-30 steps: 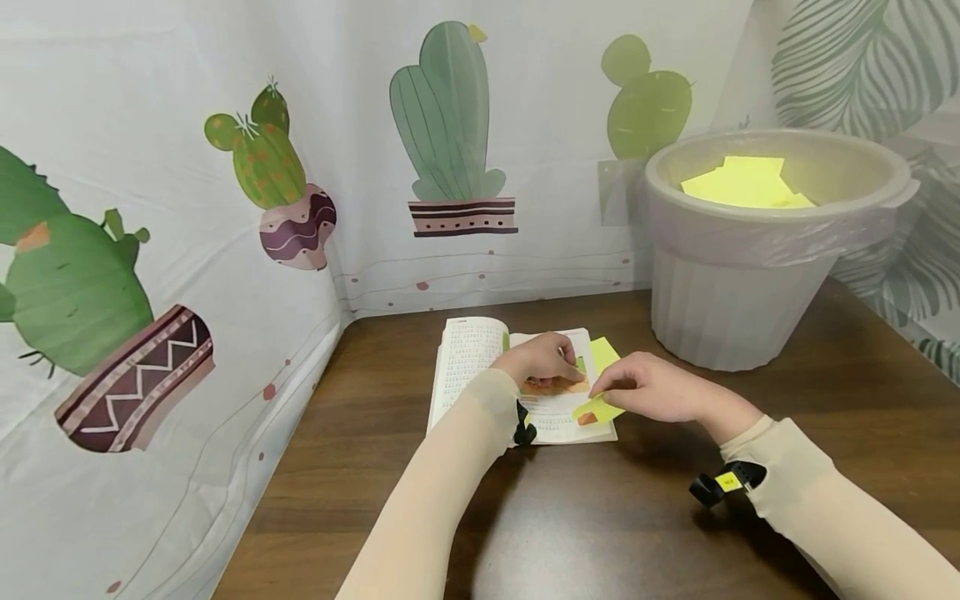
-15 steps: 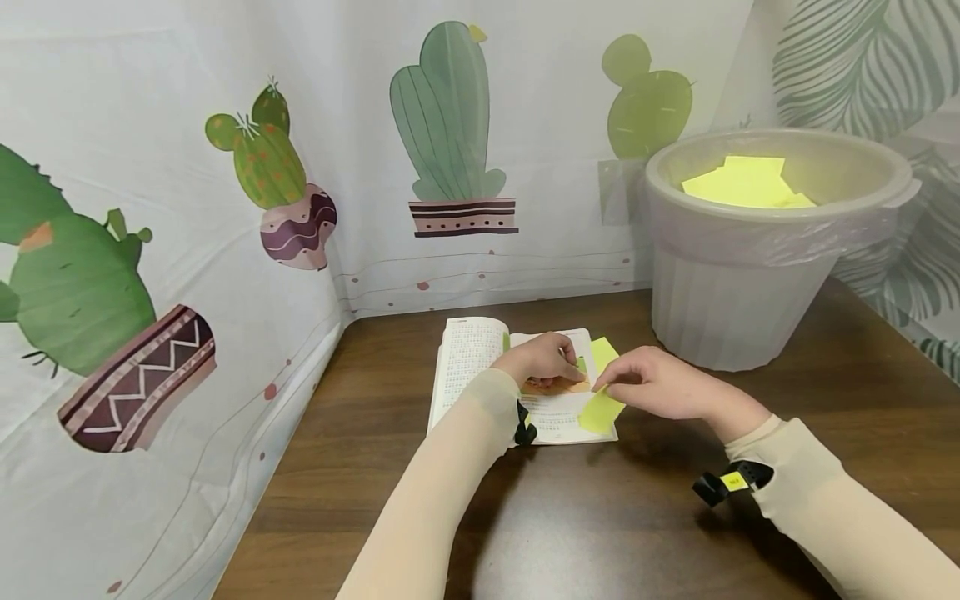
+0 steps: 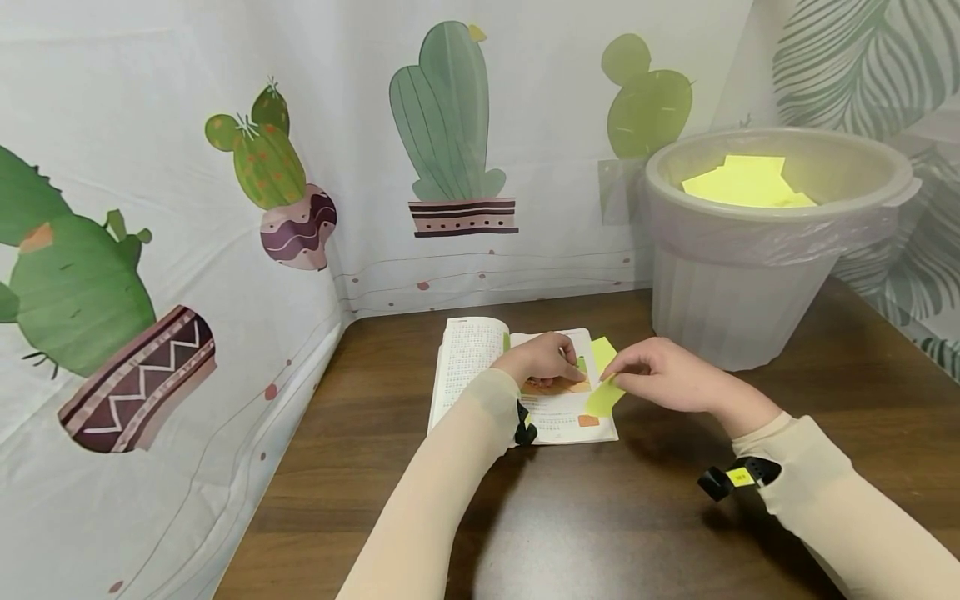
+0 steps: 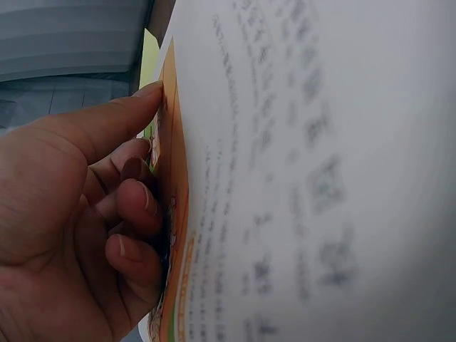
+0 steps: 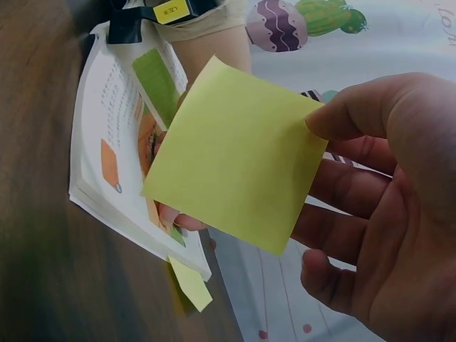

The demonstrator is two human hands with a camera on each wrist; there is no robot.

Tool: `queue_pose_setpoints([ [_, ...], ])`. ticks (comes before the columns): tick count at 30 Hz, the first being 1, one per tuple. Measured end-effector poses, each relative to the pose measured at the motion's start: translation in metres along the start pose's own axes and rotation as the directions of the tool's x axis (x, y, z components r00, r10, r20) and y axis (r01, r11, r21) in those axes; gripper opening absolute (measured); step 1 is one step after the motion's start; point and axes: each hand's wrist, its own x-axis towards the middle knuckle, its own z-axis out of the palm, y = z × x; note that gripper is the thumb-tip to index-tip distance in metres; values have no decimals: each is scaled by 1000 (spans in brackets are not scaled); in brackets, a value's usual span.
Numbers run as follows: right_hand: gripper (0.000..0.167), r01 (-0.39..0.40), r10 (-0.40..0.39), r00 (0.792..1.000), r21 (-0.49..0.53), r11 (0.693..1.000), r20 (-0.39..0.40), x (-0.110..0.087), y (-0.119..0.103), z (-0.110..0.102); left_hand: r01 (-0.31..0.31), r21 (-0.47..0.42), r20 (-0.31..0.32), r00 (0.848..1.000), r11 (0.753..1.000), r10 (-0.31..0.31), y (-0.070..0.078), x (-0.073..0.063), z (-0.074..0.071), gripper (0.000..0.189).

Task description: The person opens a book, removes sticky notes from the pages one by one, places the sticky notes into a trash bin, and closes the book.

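Observation:
An open book (image 3: 472, 358) with printed text and a colour picture lies on the table. My left hand (image 3: 546, 357) rests on its right-hand page; in the left wrist view the thumb (image 4: 125, 117) touches the page and the other fingers are loosely bent against it. Between thumb and fingers, my right hand (image 3: 671, 375) pinches a yellow sticky note (image 5: 235, 157) by one edge, held over the lower right of the page and apart from it in the right wrist view. Another yellow sticky note (image 5: 191, 281) juts out past the book's edge.
A pale bin (image 3: 727, 308) with a plastic liner stands at the back right, several yellow sheets (image 3: 738, 182) visible in it. Behind the brown table (image 3: 555, 517) hangs a white cloth (image 3: 547, 100) printed with cacti.
The right hand has moved slightly up and to the right with the pinched sticky note, uncovering the small orange picture low on the page. The left hand has stayed put.

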Motion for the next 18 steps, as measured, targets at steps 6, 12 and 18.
queue_pose_setpoints([
  [6, 19, -32, 32, 999, -3, 999, -12, -1, 0, -3, -6, 4, -1, 1000, 1000, 6, 0, 0, 0, 26],
  [12, 16, -27, 27, 999, 3, 1000, -43, -2, -1, -4, -13, -5, 0, 1000, 1000, 13, 0, 0, 0, 27],
  [18, 7, -7, 8, 996, 10, 1000, -92, -1, -2, -5, -23, -6, 0, 1000, 1000, 23, -1, 1, 0, 26],
])
